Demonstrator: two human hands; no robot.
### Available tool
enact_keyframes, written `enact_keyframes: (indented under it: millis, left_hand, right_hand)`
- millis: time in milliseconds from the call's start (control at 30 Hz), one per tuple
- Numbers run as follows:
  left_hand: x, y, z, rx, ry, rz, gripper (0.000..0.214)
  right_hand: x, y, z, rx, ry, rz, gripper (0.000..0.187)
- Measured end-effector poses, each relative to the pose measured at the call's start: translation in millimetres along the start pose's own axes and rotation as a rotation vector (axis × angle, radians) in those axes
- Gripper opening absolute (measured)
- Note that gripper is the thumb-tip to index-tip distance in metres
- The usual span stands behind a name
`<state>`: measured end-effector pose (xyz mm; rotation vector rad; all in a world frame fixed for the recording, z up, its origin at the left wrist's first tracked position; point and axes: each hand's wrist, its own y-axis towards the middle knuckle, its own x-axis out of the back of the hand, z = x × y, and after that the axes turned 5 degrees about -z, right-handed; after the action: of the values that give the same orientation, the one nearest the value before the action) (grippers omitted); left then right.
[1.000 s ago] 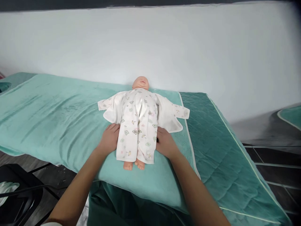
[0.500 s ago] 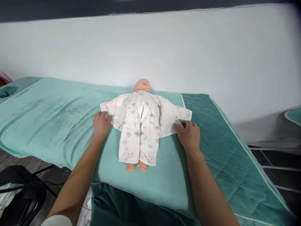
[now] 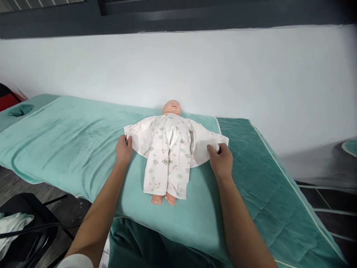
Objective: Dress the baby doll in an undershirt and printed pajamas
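Note:
A baby doll (image 3: 171, 107) lies on its back on the teal-covered bed, head toward the wall and bare feet (image 3: 164, 199) toward me. Over it lies a white baby garment (image 3: 167, 160) with small printed motifs, its two legs reaching the ankles. White cloth flaps of a jacket (image 3: 201, 143) spread out at both sides. My left hand (image 3: 124, 149) is closed on the edge of the left flap. The right flap's lower edge is pinched in my right hand (image 3: 221, 158). The doll's arms are hidden under the cloth.
The bed (image 3: 75, 149) has a smooth teal cover and a quilted green sheet (image 3: 276, 193) at the right. Behind it rises a white wall (image 3: 178, 67). At lower left stands a black chair (image 3: 28, 230) with a pale cloth (image 3: 13, 229) on it.
Both hands have drawn the jacket's flap edges up and outward, so the flaps look more stretched. The view has tilted up a little.

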<state>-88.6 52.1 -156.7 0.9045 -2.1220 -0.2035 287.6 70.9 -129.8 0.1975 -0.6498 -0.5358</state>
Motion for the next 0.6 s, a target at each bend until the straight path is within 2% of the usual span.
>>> enact_keyframes:
  millis: [33,100,133,167,200,233,300,367,467,533,600]
  left_hand:
    - [0.4,-0.4,-0.2,0.017,-0.014,0.001,0.025]
    - [1.2,-0.9,-0.1,0.029,-0.047,-0.001,0.027]
    - [1.7,-0.9,0.2,0.031,-0.069,-0.007,0.028]
    - [2.1,-0.9,0.6,0.037,-0.096,-0.018,0.03]
    - [2.5,-0.9,1.0,0.047,-0.123,-0.031,0.031]
    - [2.8,-0.8,1.2,0.059,-0.146,-0.042,0.032]
    - [3.0,-0.8,1.0,0.073,-0.17,-0.051,0.035]
    - [2.8,-1.1,-0.4,0.083,-0.17,-0.046,0.038]
    - [3.3,-2.8,-4.2,0.1,-0.166,-0.044,0.043]
    - [5.1,-4.7,-6.2,0.11,-0.184,-0.04,0.045]
    - [7.5,-5.8,-7.0,0.13,-0.224,-0.039,0.047]
  right_hand:
    - [-0.2,-2.5,16.7,0.068,0.077,-0.048,0.022]
    - [1.1,-10.7,54.1,0.336,0.126,-0.069,0.022]
    - [2.7,-15.7,72.2,0.494,0.108,0.039,0.021]
    - [5.0,-20.5,88.3,0.643,0.069,0.211,0.022]
    - [7.8,-24.5,101.4,0.732,0.018,0.39,0.022]
    - [11.0,-27.1,111.0,0.759,-0.013,0.552,0.022]
    - [17.9,-26.8,121.2,0.701,-0.052,0.765,0.023]
    - [23.2,-18.2,124.3,0.601,-0.062,0.805,0.025]
    - [18.8,6.1,128.1,0.51,-0.052,0.725,0.028]
    - [2.0,23.8,130.2,0.432,-0.008,0.628,0.028]
    - [-24.9,37.6,128.1,0.334,0.052,0.463,0.025]
